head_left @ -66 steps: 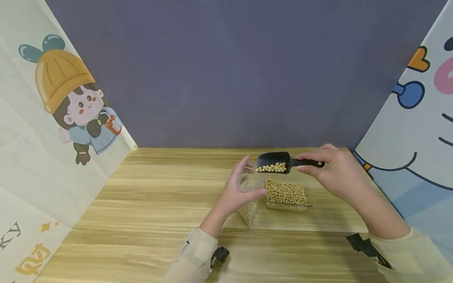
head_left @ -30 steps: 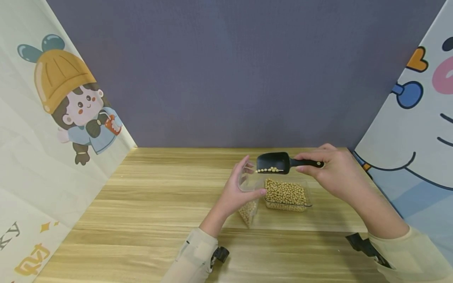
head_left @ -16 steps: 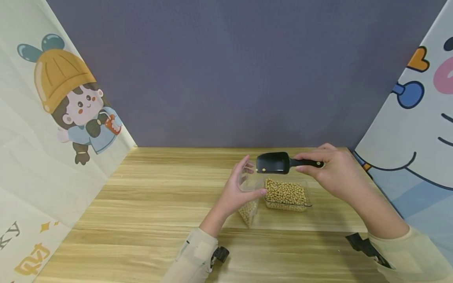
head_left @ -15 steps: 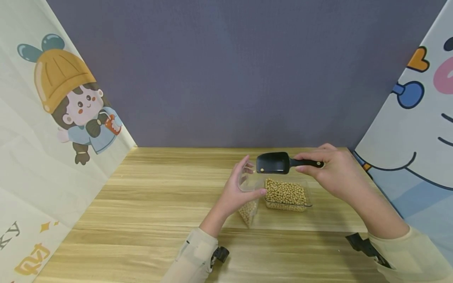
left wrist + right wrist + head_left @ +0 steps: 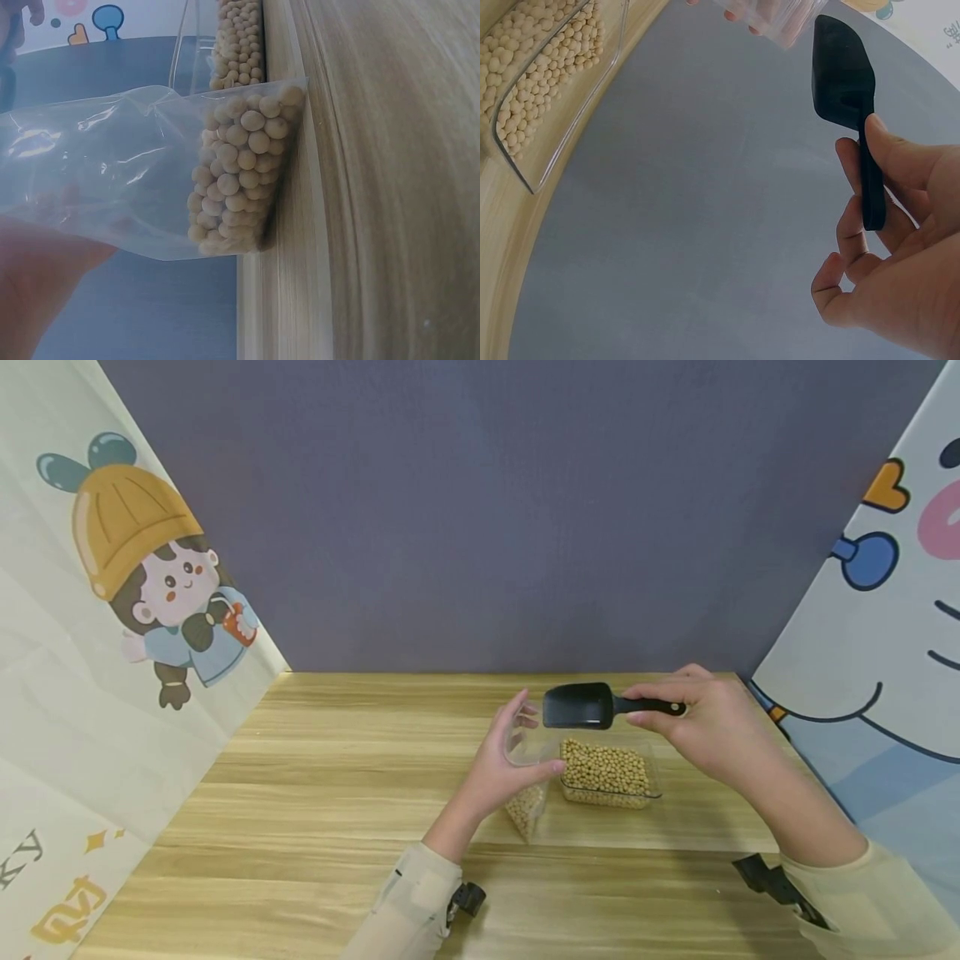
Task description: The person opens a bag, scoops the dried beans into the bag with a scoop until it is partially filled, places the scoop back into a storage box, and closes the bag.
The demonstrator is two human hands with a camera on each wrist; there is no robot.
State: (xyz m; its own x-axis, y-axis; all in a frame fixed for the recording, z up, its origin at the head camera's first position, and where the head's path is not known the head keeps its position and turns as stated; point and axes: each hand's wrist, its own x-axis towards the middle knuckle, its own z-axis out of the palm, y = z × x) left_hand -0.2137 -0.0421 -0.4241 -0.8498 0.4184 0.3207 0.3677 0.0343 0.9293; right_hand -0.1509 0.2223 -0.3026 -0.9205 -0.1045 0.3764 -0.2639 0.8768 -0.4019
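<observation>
My left hand grips the top of a clear plastic bag that stands on the wooden table; its bottom corner is full of soybeans. My right hand pinches the handle of a black scoop, held level over the bag's mouth. No beans show in the scoop. From the right wrist view the scoop shows its back, tip near the bag. Just right of the bag sits a clear tray of soybeans, also seen in the right wrist view as a clear tray.
Illustrated panels stand at the left and the right, and a plain grey-blue wall closes the back. Bare wood runs left of the bag and toward the front edge.
The scoop held a pile of soybeans, which thinned to a row, then a single bean, and now none show. Both hands, bag and tray have stayed in place.
</observation>
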